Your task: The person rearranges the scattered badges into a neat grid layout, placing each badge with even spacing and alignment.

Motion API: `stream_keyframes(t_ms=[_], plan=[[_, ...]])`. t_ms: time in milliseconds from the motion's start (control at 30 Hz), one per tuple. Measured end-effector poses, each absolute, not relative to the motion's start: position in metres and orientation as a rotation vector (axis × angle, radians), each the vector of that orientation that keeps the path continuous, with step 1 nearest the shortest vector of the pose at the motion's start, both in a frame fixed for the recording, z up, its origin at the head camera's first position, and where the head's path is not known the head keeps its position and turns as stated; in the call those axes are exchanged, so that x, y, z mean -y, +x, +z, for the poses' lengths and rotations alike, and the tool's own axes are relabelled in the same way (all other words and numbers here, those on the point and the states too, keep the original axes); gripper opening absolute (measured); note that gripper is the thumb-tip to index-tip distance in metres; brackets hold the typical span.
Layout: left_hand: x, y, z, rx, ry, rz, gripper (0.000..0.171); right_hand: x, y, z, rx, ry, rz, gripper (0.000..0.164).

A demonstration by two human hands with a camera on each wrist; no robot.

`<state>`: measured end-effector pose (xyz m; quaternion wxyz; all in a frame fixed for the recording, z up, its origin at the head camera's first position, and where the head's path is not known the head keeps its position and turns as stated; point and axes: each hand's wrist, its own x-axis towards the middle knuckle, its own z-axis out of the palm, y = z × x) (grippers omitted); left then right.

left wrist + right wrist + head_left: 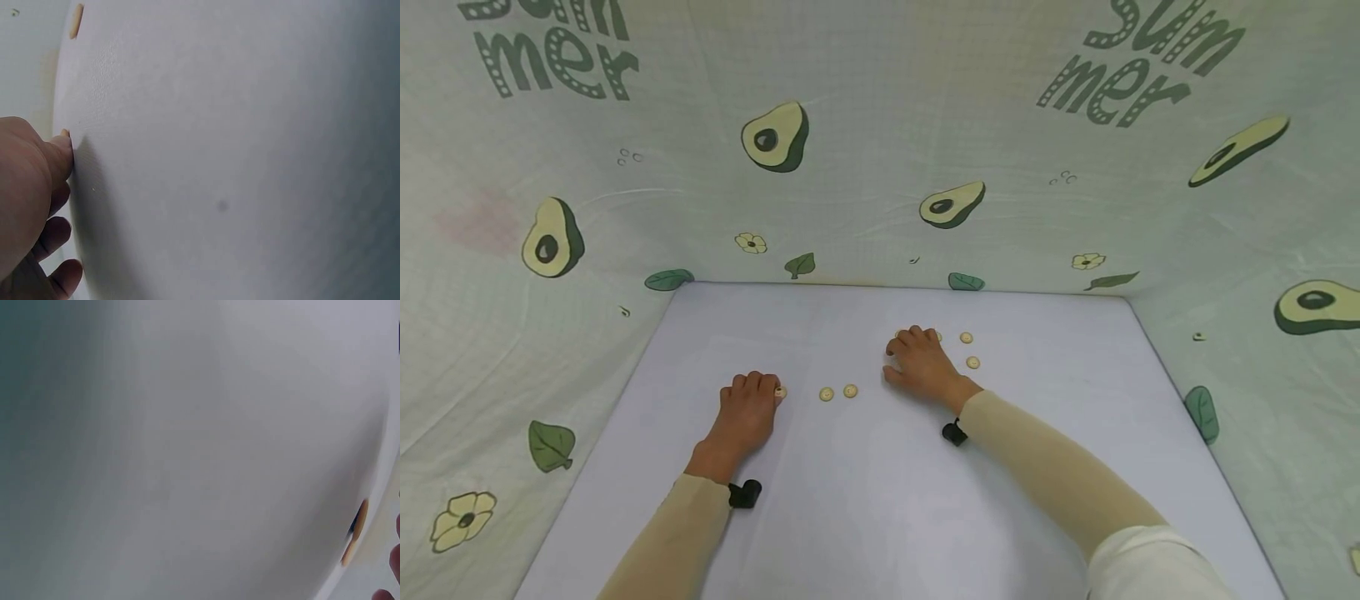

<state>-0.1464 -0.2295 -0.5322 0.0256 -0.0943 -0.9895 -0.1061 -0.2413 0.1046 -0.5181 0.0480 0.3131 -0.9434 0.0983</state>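
Observation:
Several small, round, pale yellow wooden-looking buttons lie on a white tabletop (865, 500). My left hand (749, 415) is low over the table at the left and pinches one button (781, 392) at its thumb side. In the left wrist view, the thumb (61, 153) covers most of that button (65, 132). To the right of it lie a second button (826, 394) and a third button (850, 390). Farther back, my right hand (921, 365) reaches over more buttons with loosely bent fingers, partly hiding them. The right wrist view shows one button (360, 519) just short of its fingertips (395, 559).
Beyond the right hand are a button (966, 337) and another button (973, 362). A pale cloth (865, 150) printed with avocados and leaves rises behind the table and along both sides. Each wrist carries a small black camera (745, 494).

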Motion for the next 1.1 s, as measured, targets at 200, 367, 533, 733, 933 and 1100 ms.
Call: stream_keyframes(t_ms=[200, 367, 533, 733, 933, 1100], plan=[[0.23, -0.145, -0.532, 3.059, -0.288, -0.328, 0.02, -0.09, -0.233, -0.52, 2.837, 0.995, 0.278, 0.03], [0.23, -0.146, -0.534, 3.05, -0.286, -0.325, 0.02, -0.079, -0.227, -0.522, 2.815, 1.006, 0.252, 0.032], [0.23, -0.147, -0.536, 3.054, -0.284, -0.327, 0.022, -0.07, -0.221, -0.522, 2.783, 1.025, 0.27, 0.032], [0.23, -0.147, -0.537, 3.063, -0.279, -0.328, 0.022, -0.063, -0.214, -0.524, 2.782, 1.059, 0.257, 0.036], [0.229, -0.146, -0.536, 3.035, -0.285, -0.345, 0.02, -0.056, -0.21, -0.526, 2.778, 1.082, 0.253, 0.036], [0.229, -0.145, -0.535, 3.027, -0.297, -0.339, 0.021, -0.05, -0.209, -0.527, 2.77, 1.106, 0.236, 0.032]])
